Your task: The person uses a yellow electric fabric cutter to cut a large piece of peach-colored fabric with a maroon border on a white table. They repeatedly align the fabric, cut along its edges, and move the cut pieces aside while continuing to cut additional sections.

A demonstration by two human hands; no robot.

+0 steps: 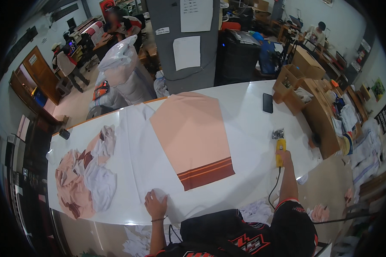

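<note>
Nearest the lower edge, the person's black jersey with red and white trim [244, 235] fills the foreground. Crumpled white fabric offcuts [256, 210] lie at the table's near edge beside it.

The left hand [155, 204] rests flat, fingers spread, on the near corner of a large white fabric sheet [137, 158] spread over the white worktable [244, 115]. A thin band sits on that wrist.

The right hand [284, 157] is closed around the yellow handle of a handheld electric fabric cutter [280, 147], which stands on the bare tabletop to the right of the cloth, well apart from it. Its metal head points away from the person, and its black cord [273, 188] trails back past the forearm.

On the white sheet lies a peach-coloured fabric panel with a brown striped band along its near end [191, 132]. To the left, a heap of peach, white and brown fabric scraps [85, 175] sits on the table.

Farther out, a flat black phone [267, 103] lies near the table's far right edge. Brown cardboard boxes [294, 79] stand beyond the right corner. A grey pillar with white paper sheets pinned to it [186, 40] rises behind the table, with a bagged fabric roll [124, 70] to its left. Other people stand and sit in the background.
</note>
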